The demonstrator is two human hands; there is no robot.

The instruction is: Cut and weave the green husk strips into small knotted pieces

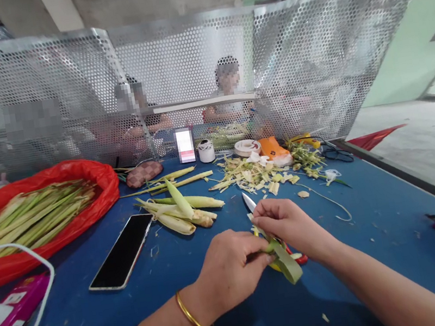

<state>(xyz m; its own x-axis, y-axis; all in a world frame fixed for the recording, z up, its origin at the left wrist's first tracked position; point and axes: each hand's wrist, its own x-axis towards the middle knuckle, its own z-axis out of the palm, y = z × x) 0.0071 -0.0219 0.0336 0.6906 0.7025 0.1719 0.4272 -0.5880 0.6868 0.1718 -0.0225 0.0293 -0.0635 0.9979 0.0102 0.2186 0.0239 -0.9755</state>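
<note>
My left hand (236,259), with a gold bangle at its wrist, is closed on a folded green leaf strip (289,267) near the table's front middle. Thumb and fingers of my right hand (282,219) pinch at the strip's upper end. Beneath both hands lie scissors (249,201), blades pointing away; their red and yellow handles are partly hidden. Left of the hands is a small pile of pale green husked stalks (183,207). Beyond them, cut pale scraps (250,174) are heaped on the blue table (173,302).
A red bag (94,168) full of long stalks lies left, near a black phone (122,252). A lit phone (185,146), white jar (206,151), tape roll (247,148) and orange packet (275,149) stand along a perforated metal screen (183,52). People sit behind it.
</note>
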